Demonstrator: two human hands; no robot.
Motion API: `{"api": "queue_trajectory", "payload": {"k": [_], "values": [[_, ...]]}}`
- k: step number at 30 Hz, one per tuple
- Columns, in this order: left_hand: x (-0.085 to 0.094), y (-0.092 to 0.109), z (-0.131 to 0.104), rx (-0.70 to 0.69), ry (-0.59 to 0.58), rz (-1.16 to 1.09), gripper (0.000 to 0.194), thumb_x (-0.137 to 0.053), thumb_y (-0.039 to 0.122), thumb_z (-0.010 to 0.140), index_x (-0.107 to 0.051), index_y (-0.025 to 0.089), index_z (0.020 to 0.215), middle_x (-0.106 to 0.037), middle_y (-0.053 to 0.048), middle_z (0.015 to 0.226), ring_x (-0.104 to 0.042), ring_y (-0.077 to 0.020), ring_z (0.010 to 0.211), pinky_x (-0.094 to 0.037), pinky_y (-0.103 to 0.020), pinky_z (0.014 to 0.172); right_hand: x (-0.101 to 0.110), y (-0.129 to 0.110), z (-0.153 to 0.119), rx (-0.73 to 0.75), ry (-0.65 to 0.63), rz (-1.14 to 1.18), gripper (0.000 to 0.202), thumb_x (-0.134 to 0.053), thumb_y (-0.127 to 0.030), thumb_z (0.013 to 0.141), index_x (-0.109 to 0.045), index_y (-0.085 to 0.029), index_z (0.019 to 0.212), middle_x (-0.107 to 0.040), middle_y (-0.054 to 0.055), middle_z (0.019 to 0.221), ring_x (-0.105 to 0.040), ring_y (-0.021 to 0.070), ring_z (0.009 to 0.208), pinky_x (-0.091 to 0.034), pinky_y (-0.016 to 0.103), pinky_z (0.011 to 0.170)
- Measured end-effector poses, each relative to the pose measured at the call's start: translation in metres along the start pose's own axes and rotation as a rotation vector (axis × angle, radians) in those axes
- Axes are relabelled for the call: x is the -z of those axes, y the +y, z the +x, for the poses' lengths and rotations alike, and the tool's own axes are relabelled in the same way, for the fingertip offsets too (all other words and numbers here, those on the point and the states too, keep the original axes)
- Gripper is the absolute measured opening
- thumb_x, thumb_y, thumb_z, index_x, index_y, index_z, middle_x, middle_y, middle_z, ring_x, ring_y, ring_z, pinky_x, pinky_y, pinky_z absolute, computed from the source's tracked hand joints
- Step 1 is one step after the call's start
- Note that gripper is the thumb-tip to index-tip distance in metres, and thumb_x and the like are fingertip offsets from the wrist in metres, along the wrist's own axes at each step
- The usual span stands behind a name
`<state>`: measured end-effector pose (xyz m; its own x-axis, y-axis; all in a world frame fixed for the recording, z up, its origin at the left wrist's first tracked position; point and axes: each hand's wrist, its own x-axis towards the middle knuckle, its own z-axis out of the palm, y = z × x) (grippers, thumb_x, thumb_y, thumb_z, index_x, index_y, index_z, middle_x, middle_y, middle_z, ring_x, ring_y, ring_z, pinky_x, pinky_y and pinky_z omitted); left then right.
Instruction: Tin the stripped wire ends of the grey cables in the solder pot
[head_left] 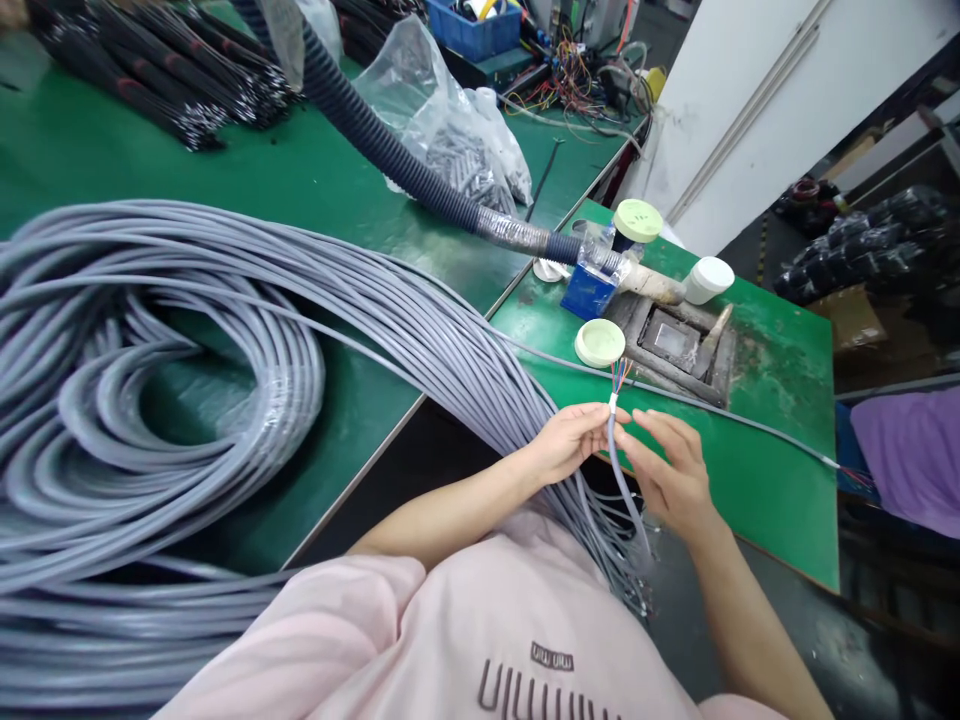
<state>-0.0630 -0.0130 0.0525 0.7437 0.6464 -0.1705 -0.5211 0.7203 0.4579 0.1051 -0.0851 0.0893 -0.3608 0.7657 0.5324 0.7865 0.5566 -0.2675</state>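
Indoors, green table point(315, 180), grey cable bundle point(225, 330), cluttered workshop, white wall point(750, 90)

Grey cable coil point(150, 400) cropped left

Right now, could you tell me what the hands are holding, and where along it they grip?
Both the left hand and the right hand pinch one grey cable near its stripped end, just below the fanned coloured wires.

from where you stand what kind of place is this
Most likely a cable or wire-harness assembly workshop. Big coils of grey cable lie on a green bench, bundles of black wires sit behind, and both hands hold one cable end with its coloured cores bared.
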Motion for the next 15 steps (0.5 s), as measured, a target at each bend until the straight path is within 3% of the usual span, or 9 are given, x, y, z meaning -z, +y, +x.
{"api": "queue_trajectory", "payload": {"k": [5,8,12,15], "values": [[-0.008,0.006,-0.001,0.032,-0.048,-0.112,0.026,-0.073,0.034,0.078,-0.065,0.010,0.084,-0.066,-0.002,0.072,-0.060,-0.0076,0.059,-0.048,-0.019,0.061,-0.003,0.000,0.010,0.087,-0.020,-0.025,0.047,-0.065,-0.017,0.084,-0.060,-0.041,0.125,-0.055,0.000,0.139,-0.050,0.0270,0.126,-0.045,0.051,0.102],[-0.011,0.014,-0.005,-0.027,-0.030,0.039,0.036,-0.069,0.044,0.081,-0.066,0.011,0.094,-0.068,-0.004,0.073,-0.063,-0.0111,0.063,-0.048,-0.022,0.062,-0.001,-0.003,0.026,0.035,0.071,0.028,0.042,-0.062,-0.022,0.086,-0.060,-0.044,0.122,-0.063,-0.002,0.130,-0.055,0.0267,0.121,-0.045,0.052,0.102],[-0.004,0.030,-0.014,-0.388,0.104,0.559,0.039,-0.061,0.047,0.087,-0.068,0.013,0.102,-0.072,-0.007,0.081,-0.065,-0.0140,0.075,-0.048,-0.025,0.072,0.007,-0.003,0.057,-0.186,0.374,0.106,0.027,-0.054,-0.026,0.091,-0.063,-0.037,0.114,-0.071,0.002,0.111,-0.062,0.0274,0.111,-0.048,0.052,0.098],[0.011,0.040,-0.016,-0.690,0.208,0.962,0.027,-0.058,0.039,0.090,-0.070,0.015,0.095,-0.072,-0.006,0.078,-0.062,-0.0141,0.074,-0.047,-0.027,0.074,0.011,0.011,0.081,-0.362,0.452,0.124,0.019,-0.051,-0.032,0.094,-0.066,-0.028,0.105,-0.071,0.006,0.105,-0.066,0.0271,0.102,-0.052,0.051,0.094]]}}
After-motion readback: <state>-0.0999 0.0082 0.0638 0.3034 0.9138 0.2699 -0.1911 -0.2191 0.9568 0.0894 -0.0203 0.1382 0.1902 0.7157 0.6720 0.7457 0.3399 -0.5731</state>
